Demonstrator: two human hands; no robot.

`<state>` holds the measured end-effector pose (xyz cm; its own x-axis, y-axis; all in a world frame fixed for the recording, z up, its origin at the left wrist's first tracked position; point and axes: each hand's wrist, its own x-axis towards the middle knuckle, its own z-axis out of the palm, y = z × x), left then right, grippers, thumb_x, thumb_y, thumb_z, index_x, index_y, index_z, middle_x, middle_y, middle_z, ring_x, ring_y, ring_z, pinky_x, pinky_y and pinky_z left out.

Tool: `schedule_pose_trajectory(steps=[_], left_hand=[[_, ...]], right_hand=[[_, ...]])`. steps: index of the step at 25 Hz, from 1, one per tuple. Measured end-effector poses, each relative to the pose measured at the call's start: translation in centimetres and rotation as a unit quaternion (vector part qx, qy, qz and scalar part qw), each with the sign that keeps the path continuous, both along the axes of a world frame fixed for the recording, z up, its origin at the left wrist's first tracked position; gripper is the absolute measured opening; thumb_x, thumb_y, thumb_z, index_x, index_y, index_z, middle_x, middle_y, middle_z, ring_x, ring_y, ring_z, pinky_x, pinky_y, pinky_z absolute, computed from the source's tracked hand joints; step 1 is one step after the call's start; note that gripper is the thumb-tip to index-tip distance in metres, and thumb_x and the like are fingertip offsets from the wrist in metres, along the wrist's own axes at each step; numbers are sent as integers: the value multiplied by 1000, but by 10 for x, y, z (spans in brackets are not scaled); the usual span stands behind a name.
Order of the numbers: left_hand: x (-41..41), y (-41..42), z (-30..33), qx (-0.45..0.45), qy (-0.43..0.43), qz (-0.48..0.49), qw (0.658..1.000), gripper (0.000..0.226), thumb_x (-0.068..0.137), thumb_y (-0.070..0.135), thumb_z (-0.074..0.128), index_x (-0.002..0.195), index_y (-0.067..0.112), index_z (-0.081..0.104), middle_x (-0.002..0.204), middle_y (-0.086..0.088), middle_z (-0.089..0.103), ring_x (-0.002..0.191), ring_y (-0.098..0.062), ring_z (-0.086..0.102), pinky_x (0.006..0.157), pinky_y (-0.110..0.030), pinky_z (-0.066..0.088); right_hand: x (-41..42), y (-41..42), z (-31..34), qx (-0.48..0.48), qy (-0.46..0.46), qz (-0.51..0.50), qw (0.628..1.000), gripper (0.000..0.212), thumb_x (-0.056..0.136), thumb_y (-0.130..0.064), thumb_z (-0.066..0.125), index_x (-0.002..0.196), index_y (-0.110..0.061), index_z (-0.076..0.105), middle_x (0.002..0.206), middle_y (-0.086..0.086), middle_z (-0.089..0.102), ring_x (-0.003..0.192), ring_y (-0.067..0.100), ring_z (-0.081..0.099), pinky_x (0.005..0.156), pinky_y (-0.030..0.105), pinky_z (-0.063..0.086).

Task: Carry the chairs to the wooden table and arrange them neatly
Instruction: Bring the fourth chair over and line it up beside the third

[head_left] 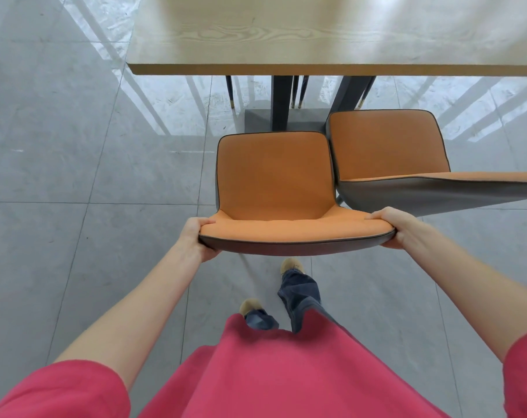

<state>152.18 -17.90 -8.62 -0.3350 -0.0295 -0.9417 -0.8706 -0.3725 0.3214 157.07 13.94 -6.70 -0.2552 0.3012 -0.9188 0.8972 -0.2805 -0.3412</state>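
An orange chair with a grey shell (274, 179) stands in front of me, its seat facing the wooden table (316, 37). My left hand (196, 236) grips the left end of its backrest top and my right hand (398, 227) grips the right end. A second orange chair (386, 146) stands just to the right, its seat edge touching or almost touching the first chair, its front closer to the table's near edge. Both chairs' legs are hidden under their seats.
The table's dark pedestal legs and grey base (282, 101) stand beyond the chairs. Thin dark legs with gold tips (230, 92), from chairs on the far side, show under the table. Grey tiled floor (75, 176) spreads to the left. My feet (291, 265) are just behind the chair.
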Motion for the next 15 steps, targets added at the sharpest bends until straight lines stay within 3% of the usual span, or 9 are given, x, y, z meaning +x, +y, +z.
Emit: schedule_pose_trajectory(steps=[2,6,9,12,15], left_hand=[[-8,1,-1,10,2,7,1000,7,87,8,45,83,6,49,77,-7,54,66,-20,54,45,-23,52],[-20,0,-6,6,-1,9,1000,7,88,10,45,85,6,50,79,-7,55,68,-20,55,48,-24,52],[-33,3,-11,8,6,0,1000,9,88,12,44,86,7,52,79,-6,56,68,-19,56,46,-23,52],[-58,14,-11,16,17,3,1000,12,89,11,42,96,8,51,75,-5,59,63,-19,58,37,-18,50],[-83,6,-7,-2,13,1,1000,14,89,13,42,80,8,52,67,-4,59,45,-17,61,34,-17,47]], right_hand=[[-11,3,-1,3,2,-10,1000,7,92,-8,47,97,-6,49,76,7,51,66,17,49,47,30,45],[-19,3,-16,8,24,-30,999,27,89,-6,48,116,-8,46,79,8,50,66,18,50,52,29,41],[-35,8,-25,23,42,-39,998,41,88,-3,50,128,-1,43,97,11,53,67,19,51,53,30,43],[-66,19,-26,26,37,-32,998,31,89,-6,49,119,-8,46,97,9,54,66,18,51,48,29,44],[-84,9,-27,2,20,-23,1000,15,90,-5,47,105,-9,43,78,6,51,64,17,50,48,29,43]])
